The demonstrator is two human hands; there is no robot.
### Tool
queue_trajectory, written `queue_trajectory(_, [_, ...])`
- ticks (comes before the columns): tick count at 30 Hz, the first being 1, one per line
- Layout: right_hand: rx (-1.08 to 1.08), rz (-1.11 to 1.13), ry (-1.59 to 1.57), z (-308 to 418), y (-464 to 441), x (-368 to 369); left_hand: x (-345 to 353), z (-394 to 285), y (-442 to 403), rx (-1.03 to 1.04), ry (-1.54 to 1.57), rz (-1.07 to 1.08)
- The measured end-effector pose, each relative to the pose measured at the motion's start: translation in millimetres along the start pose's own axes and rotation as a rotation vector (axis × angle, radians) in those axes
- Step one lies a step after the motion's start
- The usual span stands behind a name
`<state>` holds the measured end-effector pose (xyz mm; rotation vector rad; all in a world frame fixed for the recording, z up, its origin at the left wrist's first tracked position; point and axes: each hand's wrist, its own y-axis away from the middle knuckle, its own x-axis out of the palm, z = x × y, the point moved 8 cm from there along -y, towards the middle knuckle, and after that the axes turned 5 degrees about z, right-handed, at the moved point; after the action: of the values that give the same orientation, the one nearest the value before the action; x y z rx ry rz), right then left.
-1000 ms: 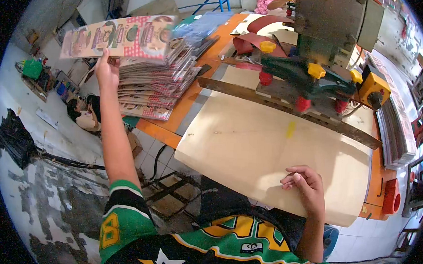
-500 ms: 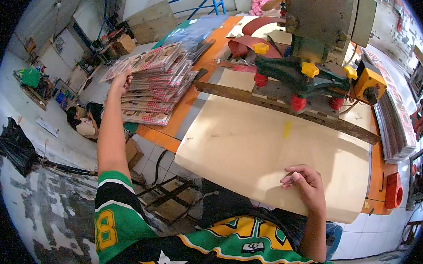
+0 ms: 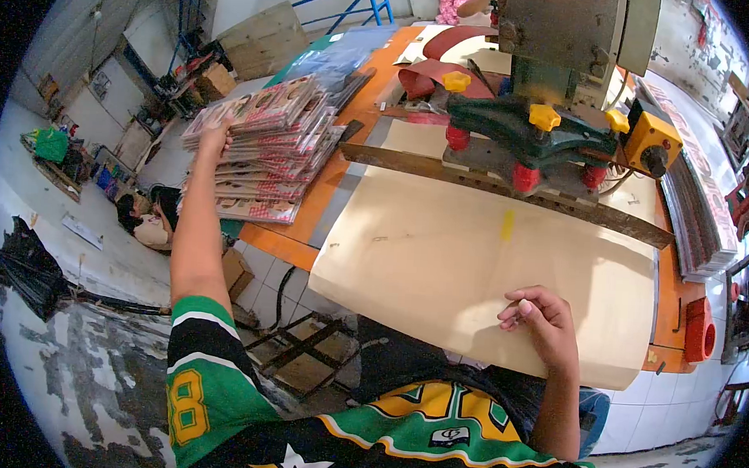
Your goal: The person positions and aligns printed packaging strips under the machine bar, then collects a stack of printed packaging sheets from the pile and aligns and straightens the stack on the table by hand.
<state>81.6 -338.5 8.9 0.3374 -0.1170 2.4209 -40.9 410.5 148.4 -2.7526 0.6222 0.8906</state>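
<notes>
My left hand (image 3: 214, 141) is at the left edge of a tall stack of flat printed plastic bags (image 3: 264, 156), red, white and brown in pattern. Its fingers are curled closed around the edge of the upper bags, and the fingertips are partly hidden. My right hand (image 3: 544, 326) hovers above the near part of a wide cream sheet (image 3: 415, 262), its fingers loosely bent and slightly apart, with nothing visible in them. Beyond the sheet stands a press machine (image 3: 532, 141) with yellow knobs, red feet and a long metal bar (image 3: 495, 189) across its front.
The orange table (image 3: 285, 246) shows around the sheet. More stacked printed bags (image 3: 698, 200) lie at the right, near a red ring-shaped object (image 3: 700, 329). Clear plastic sheets (image 3: 342, 50) lie at the back left. A seated person (image 3: 149, 222) is low at left.
The top printed bags, which jutted out to the left, now lie more in line with the stack under my left hand. My right hand has barely moved.
</notes>
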Motion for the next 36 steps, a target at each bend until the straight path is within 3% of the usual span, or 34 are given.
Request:
queue_trajectory(2, [-0.002, 0.0, 0.001, -1, 0, 0, -5, 20, -33, 0.073, -0.038, -0.035])
queue_trajectory(4, [-0.003, -0.002, 0.0, -1, 1, -1, -44, 40, -77, 0.309, -0.299, -0.58])
queue_trajectory(5, [-0.004, 0.002, 0.01, 0, 1, -1, -40, 30, -57, 0.31, -0.303, -0.579])
queue_trajectory(7, [-0.003, 0.007, 0.019, 0, 0, 0, -29, 17, 18, 0.105, 0.035, -0.614])
queue_trajectory(10, [-0.006, 0.006, 0.013, 0, 1, -2, -7, 26, 41, -0.072, 0.212, -0.696])
queue_trajectory(11, [0.004, 0.009, 0.021, 0, 0, -1, -3, 28, 37, -0.071, 0.213, -0.692])
queue_trajectory(13, [0.017, 0.009, 0.03, 0, 0, -1, 15, 36, 10, 0.036, 0.509, -0.529])
queue_trajectory(22, [0.027, -0.004, 0.03, -2, -1, -2, 42, 24, -32, 0.03, 0.659, -0.395])
queue_trajectory(26, [0.027, 0.008, 0.047, -1, -2, -1, 46, 21, -39, 0.125, 0.659, -0.344])
queue_trajectory(28, [0.031, 0.011, 0.052, -1, -2, -1, 59, 23, -54, 0.153, 0.79, -0.15])
queue_trajectory(32, [0.036, 0.004, 0.056, -2, -2, 0, 56, 45, -91, 0.116, 0.805, -0.132])
queue_trajectory(35, [0.035, -0.003, 0.058, -1, -1, -1, 59, 16, -41, 0.17, 0.765, -0.159])
queue_trajectory(36, [0.034, -0.005, 0.057, -1, -1, -1, 52, 22, -33, 0.085, 0.697, -0.322])
